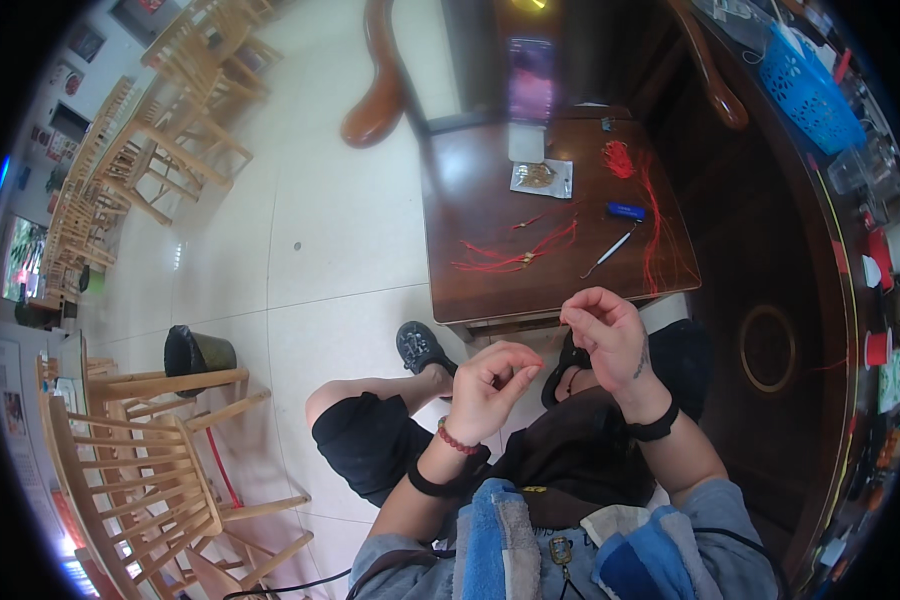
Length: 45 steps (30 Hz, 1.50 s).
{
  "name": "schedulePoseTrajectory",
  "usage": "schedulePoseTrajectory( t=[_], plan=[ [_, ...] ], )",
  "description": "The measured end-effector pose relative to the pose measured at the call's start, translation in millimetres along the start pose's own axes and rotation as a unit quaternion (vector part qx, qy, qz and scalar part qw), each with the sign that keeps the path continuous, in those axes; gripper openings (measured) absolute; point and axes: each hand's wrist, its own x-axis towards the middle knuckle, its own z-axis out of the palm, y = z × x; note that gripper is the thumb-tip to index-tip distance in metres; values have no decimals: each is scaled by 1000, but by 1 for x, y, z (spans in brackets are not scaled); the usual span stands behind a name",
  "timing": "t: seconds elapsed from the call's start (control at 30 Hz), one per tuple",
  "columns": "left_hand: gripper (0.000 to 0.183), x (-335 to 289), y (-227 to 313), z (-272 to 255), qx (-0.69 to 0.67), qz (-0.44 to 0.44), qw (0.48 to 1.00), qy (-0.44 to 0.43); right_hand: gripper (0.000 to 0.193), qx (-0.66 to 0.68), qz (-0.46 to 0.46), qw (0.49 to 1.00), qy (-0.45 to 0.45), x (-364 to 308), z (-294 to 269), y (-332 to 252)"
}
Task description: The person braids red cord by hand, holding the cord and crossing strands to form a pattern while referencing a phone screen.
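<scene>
Over my lap, my left hand (495,390) is closed, thumb and forefinger pinched together. Slightly higher and to the right, my right hand (610,335) pinches in the same way near the front edge of a brown wooden chair seat (490,290). Faint red shows at the fingertips, but what they hold is too thin to make out. On the seat ahead lie knotted red cords (526,258), a white-handled hook tool (610,254), a small blue tube-shaped thing (626,211), long loose red strings (654,235) and a red bundle of cord (618,159).
A clear packet of gold-coloured bits (541,178) and a white box (527,142) lie farther back, before an upright purple-lit screen (531,80). At right, a dark counter bears a blue basket (810,85) and a red spool (878,349). Wooden chairs (150,470) stand left.
</scene>
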Motion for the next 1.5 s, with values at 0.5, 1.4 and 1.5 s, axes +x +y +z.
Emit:
schedulePoseTrajectory(
  t=[0.5,1.4,1.5],
  plan=[
    [10,1,-1,11,-265,-55,962,32,12,-86,38,995,-20,-4,6,30],
    [13,5,3,13,-417,-146,888,128,14,-298,3,952,-75,-28,3,7],
    [13,2,1,13,-433,-156,882,106,20,-247,4,967,-61,-28,16,-4]
  ],
)
